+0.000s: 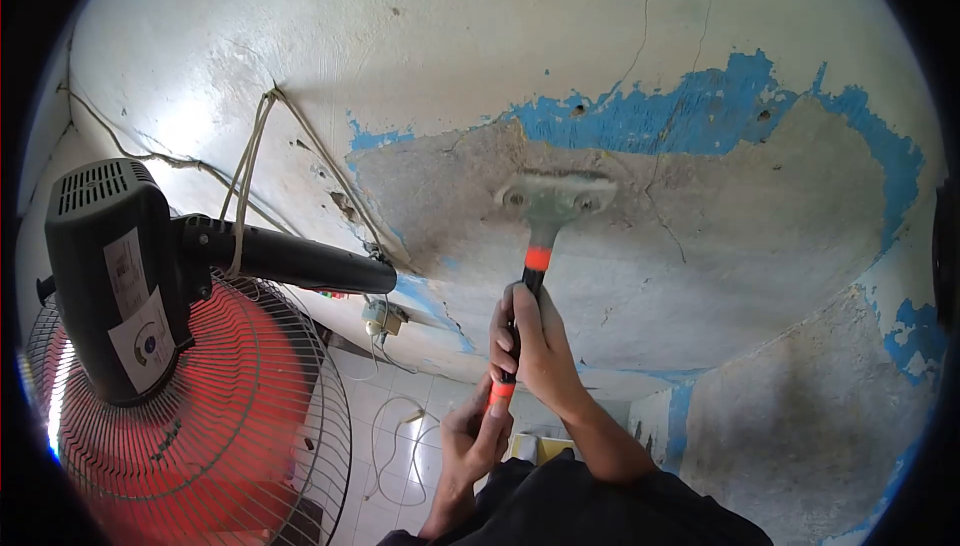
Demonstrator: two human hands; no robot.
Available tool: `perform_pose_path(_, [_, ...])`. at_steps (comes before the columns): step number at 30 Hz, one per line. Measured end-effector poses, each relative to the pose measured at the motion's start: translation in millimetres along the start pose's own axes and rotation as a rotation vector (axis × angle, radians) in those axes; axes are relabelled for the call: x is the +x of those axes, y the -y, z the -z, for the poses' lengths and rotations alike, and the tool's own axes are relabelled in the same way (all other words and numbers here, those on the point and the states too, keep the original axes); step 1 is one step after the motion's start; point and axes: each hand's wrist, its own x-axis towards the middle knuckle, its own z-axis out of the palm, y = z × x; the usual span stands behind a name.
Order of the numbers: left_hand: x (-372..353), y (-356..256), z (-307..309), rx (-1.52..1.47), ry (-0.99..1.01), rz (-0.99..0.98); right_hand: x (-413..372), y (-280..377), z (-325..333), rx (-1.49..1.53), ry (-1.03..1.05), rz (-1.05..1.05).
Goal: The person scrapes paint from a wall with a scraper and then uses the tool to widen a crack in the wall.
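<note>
Because the scraper (540, 221) has a long handle, both hands fit: the right hand (541, 346) is wrapped around it higher up, the left hand (472, 448) around its bottom end, maybe to push strong and straight. The scraper's head is over bare grey wall (765, 211), just under blue paint (640, 118); it's blurry, so I can't tell if it touches. Left of the scraper, a cord (270, 95) loops round a fan (115, 286), perhaps holding it up.

Count: one left hand (476, 444), one right hand (540, 346); one black-and-orange wide-headed scraper (538, 258); left of both hands, one black wire-caged fan (115, 221), two white labels (143, 336).
</note>
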Motion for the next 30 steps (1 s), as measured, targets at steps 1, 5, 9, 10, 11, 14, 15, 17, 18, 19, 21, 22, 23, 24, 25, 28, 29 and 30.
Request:
perform_pose_path(1, [4.6,-4.2,-0.5,0.011,0.002,-0.018,3.3,7.8,-3.9,0.007,0.002,0.018])
perform_pose_path(5, [5.7,-5.8,1.5,0.011,0.006,-0.033,9.4,6.3,-2.9,0.0,0.014,0.041])
perform_pose_path(9, [-0.1,-5.7,2.3,-0.04,0.015,0.014,3.9,-2.9,-2.7,-0.005,0.008,-0.003])
perform_pose_path(10, [0.3,-5.8,3.9,-0.039,0.018,0.022,4.0,-2.0,-3.4,-0.009,0.003,-0.007])
perform_pose_path(11, [1.4,-6.4,7.1,-0.035,0.02,0.032,5.2,-0.2,-5.7,-0.008,-0.002,-0.012])
perform_pose_path(14, [0.5,-4.5,11.8,-0.011,0.025,0.035,6.4,-1.4,-8.5,0.008,-0.029,-0.013])
perform_pose_path(15, [-1.5,-4.9,10.9,-0.013,0.029,0.027,5.6,-2.3,-8.6,0.011,-0.035,-0.015])
perform_pose_path(17, [-2.6,-2.1,7.6,-0.023,0.012,0.009,4.9,-4.8,-6.9,0.005,-0.013,-0.034])
perform_pose_path(18, [-3.8,2.7,6.6,-0.024,-0.006,0.004,5.0,-5.3,-6.5,0.005,-0.003,-0.04])
perform_pose_path(19, [-3.4,3.8,5.7,-0.023,-0.021,-0.001,6.6,-4.0,-6.8,-0.001,0.002,-0.03])
perform_pose_path(21, [4.3,-3.2,3.2,0.007,-0.014,-0.021,9.6,0.0,-8.0,-0.01,0.005,-0.015])
perform_pose_path(22, [6.6,-6.2,2.4,0.02,-0.014,-0.029,12.2,3.8,-8.4,-0.017,0.015,-0.008])
perform_pose_path(23, [6.3,-6.6,2.6,0.016,-0.015,-0.025,15.9,9.1,-8.9,-0.024,0.025,-0.001])
perform_pose_path(24, [6.9,-7.4,3.5,0.013,-0.013,-0.025,18.1,11.8,-9.9,-0.031,0.036,0.011])
perform_pose_path(25, [9.7,-8.9,4.8,0.012,-0.007,-0.032,18.1,7.5,-10.6,-0.032,0.03,0.038])
perform_pose_path(28, [0.8,-4.7,9.6,-0.007,-0.002,-0.011,11.8,-2.7,-10.6,-0.016,0.021,-0.003])
perform_pose_path(29, [2.4,-4.9,10.4,-0.005,-0.004,-0.017,10.7,-4.8,-11.6,-0.028,0.019,0.004])
perform_pose_path(30, [3.2,-4.6,10.8,-0.004,-0.005,-0.019,12.2,-2.3,-12.2,-0.025,0.025,0.016])
